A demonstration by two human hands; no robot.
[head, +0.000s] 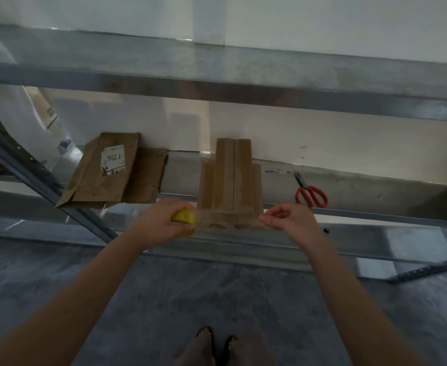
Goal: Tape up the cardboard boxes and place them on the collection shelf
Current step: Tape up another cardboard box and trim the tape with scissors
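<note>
Grey metal shelving fills the upper half of the frame, and on its lower shelf [349,186] a cardboard box [230,178] stands at centre with its flaps folded in and the seam between them running away from the viewer. At the lower edge of that box, the left hand [161,220] is curled round a yellow tape roll [184,216], and the right hand [285,217], just right of the box, pinches the free end between thumb and fingertips. A clear strip of tape [230,223] is stretched between the two hands across the near end of the box. The strip is see-through and the picture is soft here, so whether it already touches the cardboard cannot be told. Flattened boxes [103,173], one bearing a white label, lie at centre left, and orange-handled scissors [310,192] lie on the shelf to the right, near the right hand. The step in hand looks to be laying this strip. To do it well, keep it taut and level, bring it down squarely so that it bridges the seam, and press from the middle outward to drive out wrinkles. The ends should wrap over both sides before the strip is cut, and the scissors are within easy reach for that. Slack or a twist in the strip would make it stick to itself.
</note>
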